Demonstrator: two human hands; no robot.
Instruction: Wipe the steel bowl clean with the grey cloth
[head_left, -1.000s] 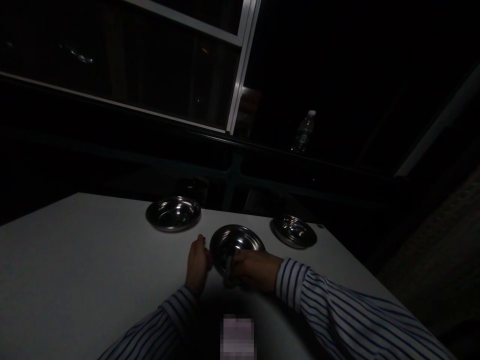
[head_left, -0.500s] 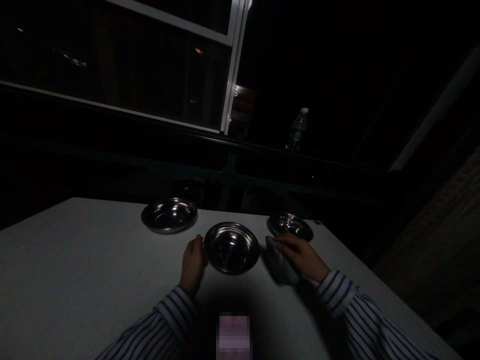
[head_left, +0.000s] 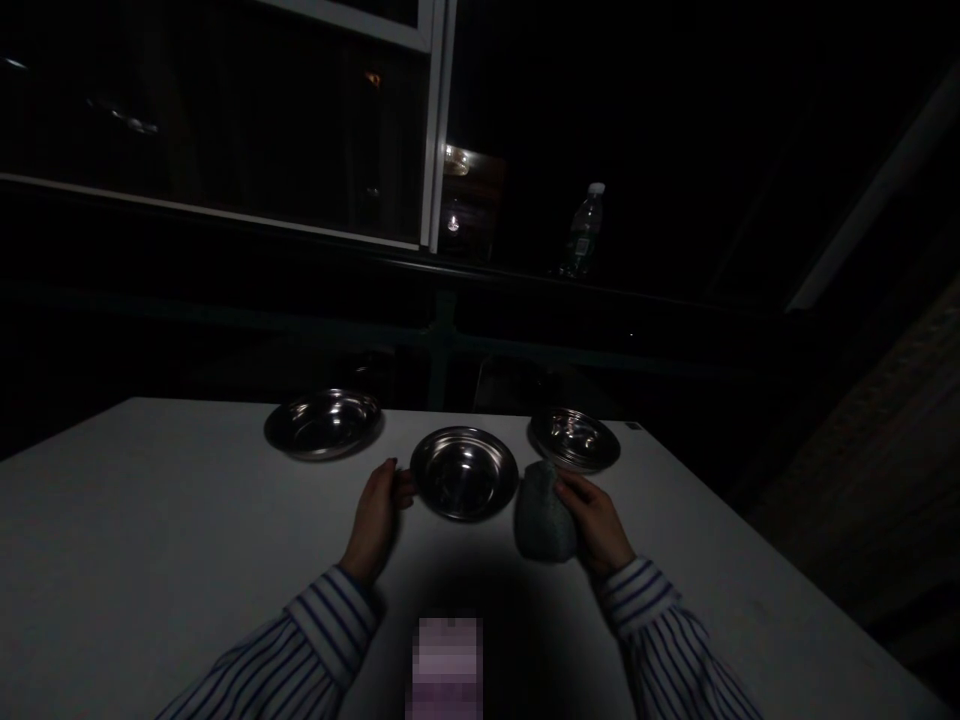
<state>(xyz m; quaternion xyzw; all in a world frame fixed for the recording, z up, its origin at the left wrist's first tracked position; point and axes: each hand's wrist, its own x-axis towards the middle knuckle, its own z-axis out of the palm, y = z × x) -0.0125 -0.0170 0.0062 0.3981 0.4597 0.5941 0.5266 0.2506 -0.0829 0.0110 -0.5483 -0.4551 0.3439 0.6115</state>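
Observation:
A shiny steel bowl sits on the white table in front of me. At its left rim is my left hand, thumb raised and apart from the fingers, whose tips reach the bowl's side. It does not grip the rim; whether the fingertips touch the bowl is hard to tell. To the right, my right hand pinches a grey-green cloth, which hangs flat just beside the bowl's right rim. Two more steel dishes stand farther back: a left one and a right one.
The white table ends just behind the dishes. Beyond it, a clear plastic bottle with a white cap stands on a dark ledge near a window frame. A pixelated pink patch covers the near middle. The room is very dark.
My left thumb has lifted off the middle bowl's rim. My right hand has turned the cloth so its broad side shows, closer to the bowl. The view has shifted slightly.

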